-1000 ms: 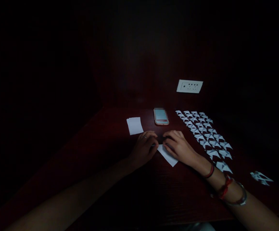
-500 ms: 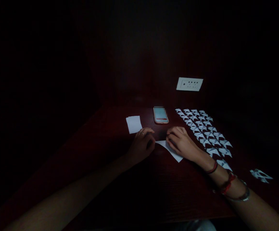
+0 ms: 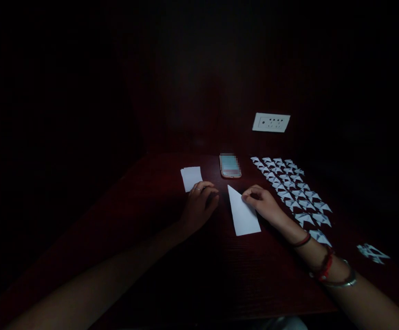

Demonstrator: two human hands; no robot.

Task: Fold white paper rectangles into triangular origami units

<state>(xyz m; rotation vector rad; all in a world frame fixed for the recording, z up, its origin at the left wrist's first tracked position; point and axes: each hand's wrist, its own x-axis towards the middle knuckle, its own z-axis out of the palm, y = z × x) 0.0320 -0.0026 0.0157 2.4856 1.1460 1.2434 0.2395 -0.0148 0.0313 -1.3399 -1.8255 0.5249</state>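
A white paper folded into a triangle (image 3: 242, 213) lies on the dark red table (image 3: 220, 275) between my hands. My right hand (image 3: 262, 204) rests on the triangle's right edge, fingers curled and pinching it. My left hand (image 3: 199, 205) sits just left of the paper with its fingers curled loosely inward and nothing visible in them. A ring shows on one left finger; bracelets circle my right wrist.
A small stack of white paper squares (image 3: 191, 178) lies behind my left hand. A phone (image 3: 230, 166) lies at the table's back. Several folded paper pieces (image 3: 290, 188) lie in rows to the right, one more (image 3: 373, 253) farther right. A white wall socket (image 3: 271, 123) sits behind.
The paper has turned from lying across under both hands to a triangle pointing away from me. My left hand let go and drew left; my right hand keeps the paper's edge.
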